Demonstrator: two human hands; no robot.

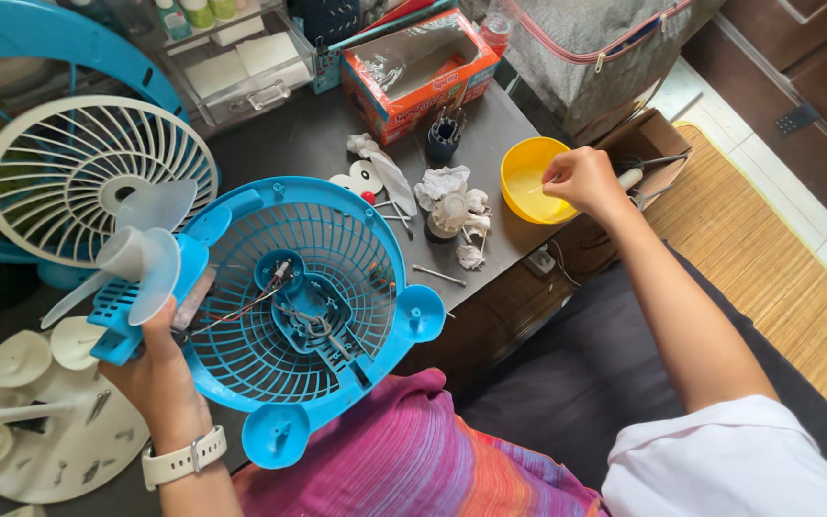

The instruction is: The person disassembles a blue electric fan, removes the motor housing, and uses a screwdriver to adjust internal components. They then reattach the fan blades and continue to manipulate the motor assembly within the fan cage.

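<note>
Between hands (160,369) (581,179), blue fan housing (308,306).

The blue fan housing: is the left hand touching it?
Touching. The head view shows the left hand gripping the edge of the blue fan housing, fingers wrapped around it.

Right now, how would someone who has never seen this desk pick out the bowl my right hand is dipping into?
Start at the dark table and go to its right edge, past the crumpled white tissues. There the yellow bowl sits under the right hand, which holds a thin stick over it. It is the only round, open, plain yellow thing there.
</note>
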